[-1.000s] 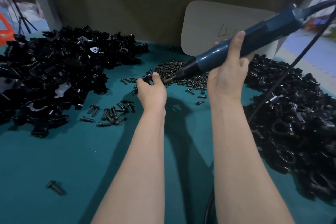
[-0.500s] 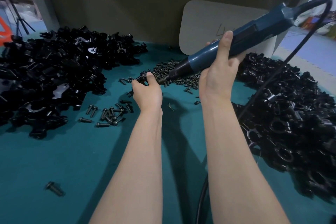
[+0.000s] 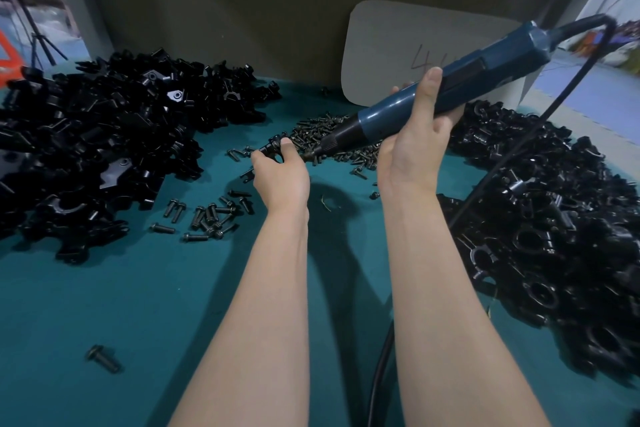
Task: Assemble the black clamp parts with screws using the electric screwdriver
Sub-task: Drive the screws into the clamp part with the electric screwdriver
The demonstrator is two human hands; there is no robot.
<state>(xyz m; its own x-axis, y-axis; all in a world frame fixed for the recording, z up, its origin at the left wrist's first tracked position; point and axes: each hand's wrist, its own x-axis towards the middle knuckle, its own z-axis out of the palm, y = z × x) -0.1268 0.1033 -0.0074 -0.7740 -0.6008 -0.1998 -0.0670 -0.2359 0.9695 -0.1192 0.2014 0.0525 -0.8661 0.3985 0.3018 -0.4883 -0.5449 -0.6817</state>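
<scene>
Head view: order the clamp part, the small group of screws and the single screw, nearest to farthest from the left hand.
1. Clamp part: held in the grip of the left hand, at its fingertips.
2. Small group of screws: lying just left of the wrist.
3. Single screw: alone at the front left.

An assembly workbench: heaped black clamp parts (image 3: 104, 135), loose screws (image 3: 325, 135), teal mat (image 3: 104, 305).
</scene>
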